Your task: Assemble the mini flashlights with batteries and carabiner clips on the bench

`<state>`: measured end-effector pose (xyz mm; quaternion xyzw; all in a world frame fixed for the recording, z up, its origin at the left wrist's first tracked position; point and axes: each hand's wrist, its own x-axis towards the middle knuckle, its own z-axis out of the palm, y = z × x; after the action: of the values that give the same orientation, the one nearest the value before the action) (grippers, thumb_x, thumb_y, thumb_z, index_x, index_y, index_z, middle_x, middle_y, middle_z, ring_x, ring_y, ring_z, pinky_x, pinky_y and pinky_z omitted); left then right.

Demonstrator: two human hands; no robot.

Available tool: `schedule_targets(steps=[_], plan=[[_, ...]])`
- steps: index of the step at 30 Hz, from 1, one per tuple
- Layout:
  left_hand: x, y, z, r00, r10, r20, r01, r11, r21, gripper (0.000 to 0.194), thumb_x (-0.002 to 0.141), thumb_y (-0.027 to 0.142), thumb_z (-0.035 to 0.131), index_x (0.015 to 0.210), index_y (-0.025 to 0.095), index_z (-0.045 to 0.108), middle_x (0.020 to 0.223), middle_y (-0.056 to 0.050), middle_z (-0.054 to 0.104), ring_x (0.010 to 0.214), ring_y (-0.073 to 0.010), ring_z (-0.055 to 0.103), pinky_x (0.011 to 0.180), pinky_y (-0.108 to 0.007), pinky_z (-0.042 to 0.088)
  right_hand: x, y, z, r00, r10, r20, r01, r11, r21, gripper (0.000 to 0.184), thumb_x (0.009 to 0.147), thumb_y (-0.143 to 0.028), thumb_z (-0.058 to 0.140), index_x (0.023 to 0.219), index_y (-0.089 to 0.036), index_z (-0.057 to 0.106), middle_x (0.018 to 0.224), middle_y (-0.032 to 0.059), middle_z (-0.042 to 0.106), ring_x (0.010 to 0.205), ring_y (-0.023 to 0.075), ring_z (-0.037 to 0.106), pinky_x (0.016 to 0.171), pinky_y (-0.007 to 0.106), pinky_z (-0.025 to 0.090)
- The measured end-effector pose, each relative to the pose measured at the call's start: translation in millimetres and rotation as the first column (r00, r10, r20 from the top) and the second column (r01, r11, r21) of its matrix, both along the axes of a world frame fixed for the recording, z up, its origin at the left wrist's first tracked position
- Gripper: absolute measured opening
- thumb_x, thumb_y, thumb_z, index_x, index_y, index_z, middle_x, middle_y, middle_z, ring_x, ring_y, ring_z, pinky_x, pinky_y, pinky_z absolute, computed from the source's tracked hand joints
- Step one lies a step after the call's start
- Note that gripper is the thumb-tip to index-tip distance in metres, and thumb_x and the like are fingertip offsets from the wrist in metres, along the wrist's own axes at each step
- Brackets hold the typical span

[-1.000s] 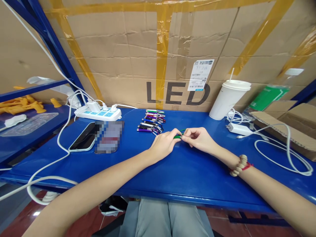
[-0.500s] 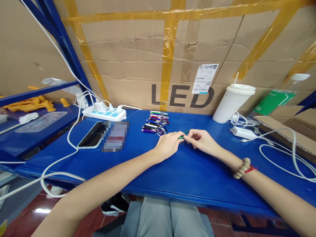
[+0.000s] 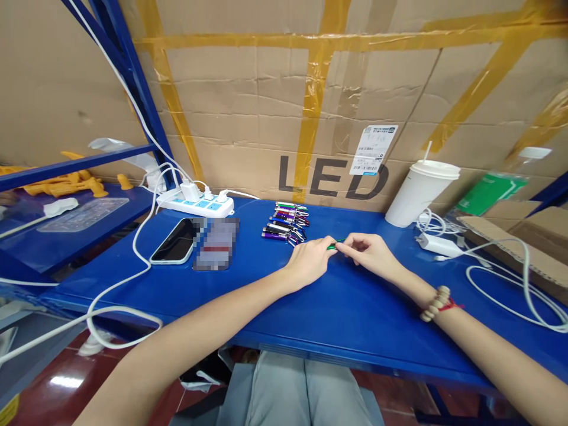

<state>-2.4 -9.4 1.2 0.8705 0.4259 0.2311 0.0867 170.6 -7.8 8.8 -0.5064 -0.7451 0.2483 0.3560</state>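
My left hand (image 3: 312,260) is closed around a small green keychain flashlight (image 3: 331,246), mostly hidden by the fingers. From the right, my right hand (image 3: 371,253) pinches its near end, where a bit of green clip shows between thumb and forefinger. Both hands meet just above the blue table (image 3: 284,322). Behind my left hand lies a row of small keychain flashlights (image 3: 277,228) in several colours, side by side, their carabiner clips pointing right.
Left: a phone (image 3: 173,242), a blurred flat item (image 3: 216,245), and a white power strip (image 3: 199,205) with cables. Right: a tilted white cup (image 3: 417,192), a charger (image 3: 440,244) with coiled cable, a green-labelled bottle (image 3: 491,192), an open carton (image 3: 515,251). A large cardboard box (image 3: 239,118) stands behind.
The view has shifted slightly, so everything sits further right and a little lower. Both hands keep together on the green flashlight, with less of its green clip visible now.
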Motion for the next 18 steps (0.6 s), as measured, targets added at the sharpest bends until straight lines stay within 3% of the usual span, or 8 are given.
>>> schedule_targets(steps=[6, 12, 18], plan=[[-1.8, 1.9, -0.6, 0.997, 0.011, 0.081, -0.009, 1.000, -0.027, 0.022, 0.093, 0.029, 0.032, 0.103, 0.023, 0.050, 0.104, -0.002, 0.064, 0.092, -0.0192, 0.062, 0.070, -0.027, 0.047, -5.9, -1.5, 3.4, 0.984, 0.005, -0.181, -0.003, 1.000, 0.010, 0.038, 0.065, -0.047, 0.068, 0.083, -0.014, 0.063, 0.064, 0.0000, 0.057, 0.038, 0.0058, 0.046, 0.038, 0.021, 0.037], [-2.7, 0.3, 0.6, 0.989, -0.020, 0.147, 0.030, 0.997, -0.066, 0.022, 0.093, 0.028, 0.030, 0.102, 0.024, 0.049, 0.105, 0.000, 0.064, 0.092, -0.0187, 0.061, 0.070, -0.027, 0.047, -4.3, 2.7, -1.1, 0.923, 0.119, -0.365, -0.122, 0.992, 0.015, 0.027, 0.064, -0.040, 0.071, 0.071, -0.015, 0.065, 0.075, 0.0025, 0.057, 0.038, 0.0041, 0.046, 0.034, 0.021, 0.035], [-3.4, 2.0, -2.3, 0.983, -0.080, 0.163, 0.093, 0.993, -0.070, 0.022, 0.094, 0.029, 0.029, 0.102, 0.024, 0.049, 0.103, -0.001, 0.064, 0.091, -0.0186, 0.062, 0.073, -0.027, 0.047, -0.7, 5.6, -4.4, 0.900, 0.142, -0.411, -0.175, 0.984, -0.042, 0.023, 0.063, -0.036, 0.072, 0.066, -0.015, 0.064, 0.075, 0.0015, 0.056, 0.039, 0.0037, 0.048, 0.034, 0.020, 0.036]])
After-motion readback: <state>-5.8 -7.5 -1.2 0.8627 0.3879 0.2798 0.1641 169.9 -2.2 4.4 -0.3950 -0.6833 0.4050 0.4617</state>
